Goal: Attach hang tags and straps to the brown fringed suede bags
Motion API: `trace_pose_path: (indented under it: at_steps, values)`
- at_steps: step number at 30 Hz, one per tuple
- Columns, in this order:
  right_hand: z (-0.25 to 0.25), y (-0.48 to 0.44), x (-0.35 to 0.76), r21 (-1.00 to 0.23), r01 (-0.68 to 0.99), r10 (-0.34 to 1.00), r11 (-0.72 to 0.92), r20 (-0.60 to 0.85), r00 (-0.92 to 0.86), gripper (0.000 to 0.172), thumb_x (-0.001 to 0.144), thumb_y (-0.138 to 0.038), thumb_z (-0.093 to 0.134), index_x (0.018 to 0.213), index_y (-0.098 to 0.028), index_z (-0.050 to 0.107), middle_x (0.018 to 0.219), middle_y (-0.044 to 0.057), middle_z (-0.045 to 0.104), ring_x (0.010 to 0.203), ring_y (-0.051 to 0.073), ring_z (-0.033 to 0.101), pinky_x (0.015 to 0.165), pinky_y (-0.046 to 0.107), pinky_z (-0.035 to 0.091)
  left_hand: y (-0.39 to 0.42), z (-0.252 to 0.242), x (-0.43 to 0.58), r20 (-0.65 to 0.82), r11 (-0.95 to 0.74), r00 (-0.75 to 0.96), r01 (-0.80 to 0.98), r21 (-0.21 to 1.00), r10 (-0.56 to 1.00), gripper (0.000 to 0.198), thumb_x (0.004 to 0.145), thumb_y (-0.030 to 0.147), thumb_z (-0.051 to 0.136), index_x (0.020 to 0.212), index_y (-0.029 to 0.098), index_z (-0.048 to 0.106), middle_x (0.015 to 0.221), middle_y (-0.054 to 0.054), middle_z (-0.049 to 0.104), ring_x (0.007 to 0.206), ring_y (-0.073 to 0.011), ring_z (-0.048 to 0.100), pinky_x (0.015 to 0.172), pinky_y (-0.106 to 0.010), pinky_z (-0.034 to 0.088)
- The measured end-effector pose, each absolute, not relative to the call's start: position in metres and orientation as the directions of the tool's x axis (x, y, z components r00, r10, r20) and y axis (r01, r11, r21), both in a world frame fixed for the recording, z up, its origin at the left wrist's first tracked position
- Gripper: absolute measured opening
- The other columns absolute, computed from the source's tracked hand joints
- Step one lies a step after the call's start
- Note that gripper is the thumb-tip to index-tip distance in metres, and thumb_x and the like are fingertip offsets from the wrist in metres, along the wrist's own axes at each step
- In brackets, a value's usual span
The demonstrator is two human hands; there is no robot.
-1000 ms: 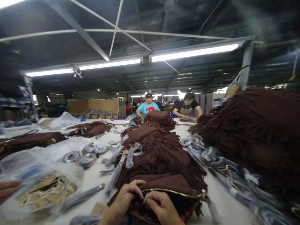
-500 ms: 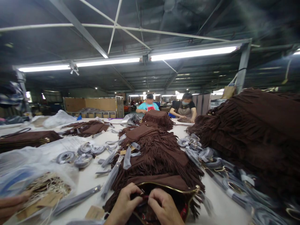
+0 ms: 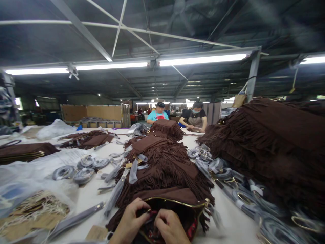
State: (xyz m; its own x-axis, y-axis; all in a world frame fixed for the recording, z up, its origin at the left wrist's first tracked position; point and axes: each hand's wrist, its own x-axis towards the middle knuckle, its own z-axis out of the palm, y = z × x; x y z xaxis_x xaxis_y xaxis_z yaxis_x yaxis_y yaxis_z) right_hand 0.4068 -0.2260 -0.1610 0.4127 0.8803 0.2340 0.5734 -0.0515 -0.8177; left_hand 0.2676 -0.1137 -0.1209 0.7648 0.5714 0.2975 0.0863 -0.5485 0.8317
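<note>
Your hands (image 3: 133, 218), fingers curled in, are at the open bag (image 3: 166, 194) at six o'clock; I can't tell what they hold. Tags (image 3: 47, 220) lie at eight.

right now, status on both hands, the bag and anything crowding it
Left hand, right hand at mouth of brown bag; grip unclear. Gold zipper open. Fringed stack just beyond, wrapped straps to the right.

far above the right hand (image 3: 170, 224), fluorescent tubes (image 3: 203, 60) glow beneath a dark roof (image 3: 215, 20) crossed by steel beams (image 3: 82, 31); around the hand spreads a white worktop (image 3: 87, 200), with tan partition panels (image 3: 104, 113) well beyond, leftward.
</note>
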Motion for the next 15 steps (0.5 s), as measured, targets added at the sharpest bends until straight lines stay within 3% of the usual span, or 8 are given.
trace_pose_path:
  at_steps: [4, 11, 15]
  values:
    - [-0.157, -0.233, 0.408, -0.853, 0.52, 0.874, -0.049, 0.215, 0.435, 0.025, 0.075, -0.013, 0.044, 0.061, -0.016, 0.064, 0.062, 0.003, 0.068, 0.065, 0.018, 0.064, 0.059, 0.023, 0.041, -0.114, -0.121, 0.267, 0.282, -0.536, 0.766, 0.096, 0.839, 0.578, 0.016, 0.072, 0.026, 0.06, 0.079, 0.017, 0.073, 0.085, -0.005, 0.066, 0.088, -0.024, 0.061, 0.082, -0.033, 0.043]
    - [-0.146, -0.227, 0.398, -0.817, 0.572, 0.859, -0.077, 0.237, 0.453, 0.027, 0.078, -0.007, 0.047, 0.062, -0.014, 0.068, 0.062, 0.004, 0.068, 0.067, 0.018, 0.063, 0.06, 0.024, 0.04, -0.118, -0.116, 0.269, 0.292, -0.547, 0.768, 0.089, 0.832, 0.569, 0.019, 0.069, 0.03, 0.064, 0.079, 0.018, 0.074, 0.087, -0.006, 0.066, 0.09, -0.0249, 0.062, 0.085, -0.034, 0.045]
    - [-0.147, -0.224, 0.392, -0.782, 0.617, 0.855, -0.093, 0.255, 0.452, 0.027, 0.079, -0.006, 0.049, 0.068, -0.015, 0.072, 0.067, 0.004, 0.071, 0.07, 0.018, 0.065, 0.063, 0.024, 0.041, -0.117, -0.117, 0.266, 0.273, -0.562, 0.809, 0.084, 0.823, 0.521, 0.028, 0.079, 0.042, 0.058, 0.071, 0.021, 0.075, 0.085, -0.005, 0.069, 0.091, -0.0252, 0.062, 0.087, -0.034, 0.048]
